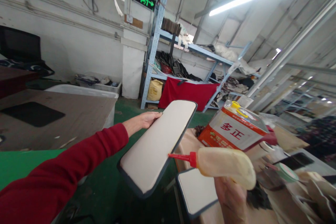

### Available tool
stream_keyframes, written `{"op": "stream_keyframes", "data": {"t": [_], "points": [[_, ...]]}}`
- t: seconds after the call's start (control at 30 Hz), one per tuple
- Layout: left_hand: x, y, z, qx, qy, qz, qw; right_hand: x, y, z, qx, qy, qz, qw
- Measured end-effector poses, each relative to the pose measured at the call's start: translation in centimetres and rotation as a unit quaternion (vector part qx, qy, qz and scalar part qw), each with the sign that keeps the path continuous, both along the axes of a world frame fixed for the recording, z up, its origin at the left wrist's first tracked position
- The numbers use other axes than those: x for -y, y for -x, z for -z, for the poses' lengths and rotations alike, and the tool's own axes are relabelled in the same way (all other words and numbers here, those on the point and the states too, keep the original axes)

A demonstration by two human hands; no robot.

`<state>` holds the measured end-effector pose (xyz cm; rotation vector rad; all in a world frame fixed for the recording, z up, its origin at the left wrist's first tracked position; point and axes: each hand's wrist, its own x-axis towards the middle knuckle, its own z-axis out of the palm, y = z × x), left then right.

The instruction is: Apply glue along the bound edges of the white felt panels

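My left hand (149, 119), at the end of a dark red sleeve, grips the left edge of a long flat panel with rounded corners (160, 143). The panel is off-white with a dark edge, and I hold it tilted in the air. In my right hand (232, 196) is a translucent squeeze bottle (223, 164) with yellowish contents. Its red pointed nozzle meets the panel's right edge, or lies just in front of it. A second pale panel with a dark edge (198, 189) lies below, partly hidden by my right hand.
A large orange and white can (233, 126) with a yellow cap stands on the right-hand table. Behind is a blue metal shelf (154, 49) with stacked materials and red cloth. At left, a brown tabletop (86, 112) carries a black flat piece (33, 113). Green floor runs between.
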<state>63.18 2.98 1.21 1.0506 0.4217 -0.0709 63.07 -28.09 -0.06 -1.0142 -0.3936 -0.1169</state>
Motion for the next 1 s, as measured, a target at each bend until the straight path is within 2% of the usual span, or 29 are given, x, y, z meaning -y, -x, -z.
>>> {"op": "stream_keyframes", "data": {"t": [0.2, 0.47, 0.7, 1.0], "points": [[-0.4, -0.3, 0.0, -0.001, 0.014, -0.021, 1.000, 0.4, -0.1, 0.7, -0.019, 0.007, 0.002, 1.000], [-1.0, -0.2, -0.4, -0.014, -0.005, -0.040, 0.999, 0.6, -0.3, 1.7, -0.026, 0.025, -0.007, 0.999], [-1.9, -0.1, 0.0, -0.016, 0.018, -0.066, 0.998, 1.0, -0.3, 2.9, -0.058, 0.042, -0.021, 0.997], [-3.0, -0.2, 0.4, -0.028, 0.018, -0.097, 0.995, 1.0, -0.5, 3.3, -0.049, 0.031, -0.022, 0.998]]}}
